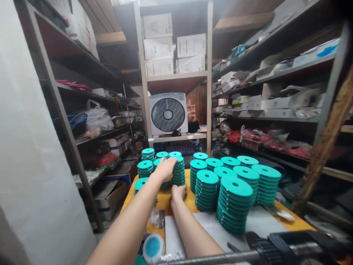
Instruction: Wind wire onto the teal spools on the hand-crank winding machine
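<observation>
Many stacks of teal round discs [234, 198] stand on an orange table [292, 221]. My left hand [166, 168] reaches forward and rests on top of a disc stack [178, 173] in the left group, fingers curled over the top disc. My right hand [178, 192] lies low on the table just in front of that stack, fingers bent down against the orange surface; what it holds, if anything, is hidden.
A white box fan [168, 114] sits on the shelf ahead. Metal shelving with boxes and bags lines both sides. A dark machine part with a metal rod [275, 248] crosses the near right. A blue-and-white round lid [153, 247] lies near my left arm.
</observation>
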{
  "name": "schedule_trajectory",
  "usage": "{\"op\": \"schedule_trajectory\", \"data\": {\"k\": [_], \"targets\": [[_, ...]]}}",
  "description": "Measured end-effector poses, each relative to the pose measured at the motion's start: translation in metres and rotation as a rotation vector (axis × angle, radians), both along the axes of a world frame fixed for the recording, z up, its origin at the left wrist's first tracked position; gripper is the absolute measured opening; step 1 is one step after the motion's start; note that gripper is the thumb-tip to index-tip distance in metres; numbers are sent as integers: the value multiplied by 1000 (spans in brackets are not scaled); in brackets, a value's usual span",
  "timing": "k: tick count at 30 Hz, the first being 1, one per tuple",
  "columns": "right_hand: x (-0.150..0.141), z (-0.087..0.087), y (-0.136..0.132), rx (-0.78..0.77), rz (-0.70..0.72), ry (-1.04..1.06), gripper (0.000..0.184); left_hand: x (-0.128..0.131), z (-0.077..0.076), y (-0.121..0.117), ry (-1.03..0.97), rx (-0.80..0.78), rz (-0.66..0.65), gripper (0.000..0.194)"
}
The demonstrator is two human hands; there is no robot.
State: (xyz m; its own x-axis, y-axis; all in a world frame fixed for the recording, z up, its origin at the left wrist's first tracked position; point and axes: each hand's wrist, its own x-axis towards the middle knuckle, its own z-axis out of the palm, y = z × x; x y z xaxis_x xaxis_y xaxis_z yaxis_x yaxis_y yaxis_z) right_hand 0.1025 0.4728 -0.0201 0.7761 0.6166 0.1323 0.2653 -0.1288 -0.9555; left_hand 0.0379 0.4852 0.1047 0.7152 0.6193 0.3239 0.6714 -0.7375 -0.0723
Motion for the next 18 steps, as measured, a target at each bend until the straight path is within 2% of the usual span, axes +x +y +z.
{"op": "schedule_trajectory", "data": {"k": [4, 7, 14, 18], "targets": [[-2, -2, 0, -173, -16, 2, 34, 1, 2, 0, 16, -3, 20, 48], [2, -2, -8, -215, -13, -46, 35, -3, 0, -4, 12, -20, 31, 49], [6, 2, -15, -118, 57, -96, 33, -4, -12, -10, -8, -60, -3, 56], [2, 6, -19, -41, 83, -102, 33, -13, -5, -25, -111, -41, -28, 57]]}}
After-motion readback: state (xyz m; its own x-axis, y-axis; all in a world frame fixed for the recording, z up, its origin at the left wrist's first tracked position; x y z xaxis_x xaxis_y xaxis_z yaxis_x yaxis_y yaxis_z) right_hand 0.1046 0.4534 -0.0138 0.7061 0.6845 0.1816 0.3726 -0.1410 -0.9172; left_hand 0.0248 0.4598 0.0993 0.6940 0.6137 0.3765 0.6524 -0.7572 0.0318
